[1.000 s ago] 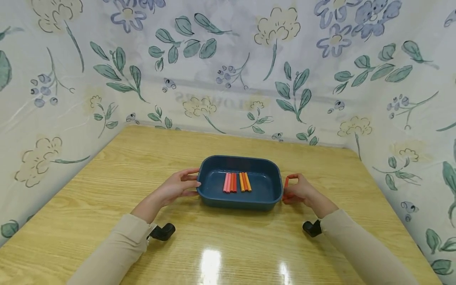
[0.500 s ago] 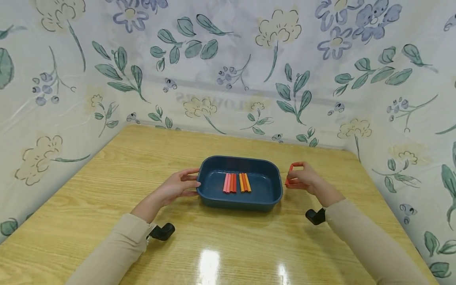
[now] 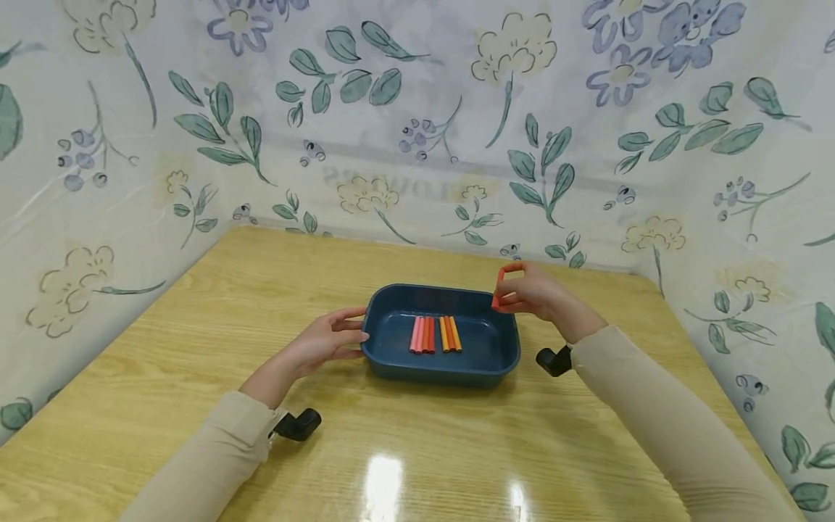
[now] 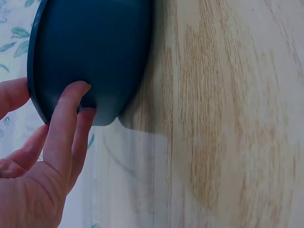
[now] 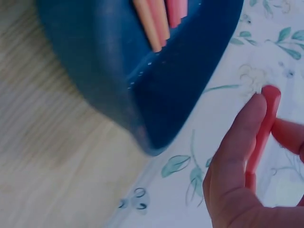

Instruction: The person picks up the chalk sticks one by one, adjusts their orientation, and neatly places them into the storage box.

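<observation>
A dark blue rectangular dish [image 3: 433, 373] rests on the table, with pink, red, orange and yellow crayons inside. The left hand [image 3: 324, 338] holds its left end; the left wrist view shows fingers [image 4: 71, 99] against the outer wall and another at the rim. Above the dish's far right corner, the right hand [image 3: 538, 293] pinches a red crayon [image 5: 264, 130] between thumb and fingertips. Pink and red crayons [image 3: 422, 335] lie side by side left of centre in the dish. Orange and yellow ones [image 3: 451, 334] lie just right of them.
The table [image 3: 417, 449] has a glossy wood-grain top. A flower-patterned sheet [image 3: 417, 167] closes off its back and both sides. Black wrist cameras [image 3: 296, 425] hang below both cuffs.
Holding the red crayon, the right hand first drew back from the dish's right end, then rose and moved left over its far right corner. The left hand and dish stayed put.
</observation>
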### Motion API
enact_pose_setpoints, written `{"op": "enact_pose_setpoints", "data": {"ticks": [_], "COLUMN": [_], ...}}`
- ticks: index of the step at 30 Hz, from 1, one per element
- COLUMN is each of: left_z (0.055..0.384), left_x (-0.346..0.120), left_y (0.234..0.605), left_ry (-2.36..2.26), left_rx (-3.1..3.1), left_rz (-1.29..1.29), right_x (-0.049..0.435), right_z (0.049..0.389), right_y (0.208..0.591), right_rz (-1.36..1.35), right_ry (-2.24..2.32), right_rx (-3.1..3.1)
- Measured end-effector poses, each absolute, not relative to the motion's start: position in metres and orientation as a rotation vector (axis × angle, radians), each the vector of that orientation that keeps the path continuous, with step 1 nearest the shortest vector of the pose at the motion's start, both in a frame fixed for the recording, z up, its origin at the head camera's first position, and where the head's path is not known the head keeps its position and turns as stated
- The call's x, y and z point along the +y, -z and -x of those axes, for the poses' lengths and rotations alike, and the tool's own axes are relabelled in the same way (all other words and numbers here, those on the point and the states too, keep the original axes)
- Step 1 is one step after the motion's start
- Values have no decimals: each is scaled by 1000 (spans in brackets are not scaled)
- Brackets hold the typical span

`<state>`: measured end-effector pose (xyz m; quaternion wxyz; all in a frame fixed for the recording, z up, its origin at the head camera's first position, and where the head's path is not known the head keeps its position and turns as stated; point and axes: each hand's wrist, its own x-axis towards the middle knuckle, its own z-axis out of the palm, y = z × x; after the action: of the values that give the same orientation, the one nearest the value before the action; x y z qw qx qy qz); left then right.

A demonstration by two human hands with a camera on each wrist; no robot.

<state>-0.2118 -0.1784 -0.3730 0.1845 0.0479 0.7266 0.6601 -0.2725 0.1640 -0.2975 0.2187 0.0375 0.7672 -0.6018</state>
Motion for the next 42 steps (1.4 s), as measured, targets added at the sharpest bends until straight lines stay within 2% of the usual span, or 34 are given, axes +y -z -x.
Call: {"op": "enact_pose_setpoints", "data": {"ticks": [10,18,32,42], "left_z": [214,216,208,211], "left_x": [-173,-170,-182,-178], "left_y": [373,375,376,374], "left_ry": [-1853,-1851,-1877,-1875], "left_rx": [2043,2054,2031,2036], "left_rz": [-150,-153,-154,-163], "right_x": [135,119,100,108], "right_z": [288,295,303,303], "right_y": [300,315,344,340], "right_rz": [41,-79,-218,-196], "right_ry": [1309,1109,1040,1052], "right_rx": [2045,2075,2077,2088]}}
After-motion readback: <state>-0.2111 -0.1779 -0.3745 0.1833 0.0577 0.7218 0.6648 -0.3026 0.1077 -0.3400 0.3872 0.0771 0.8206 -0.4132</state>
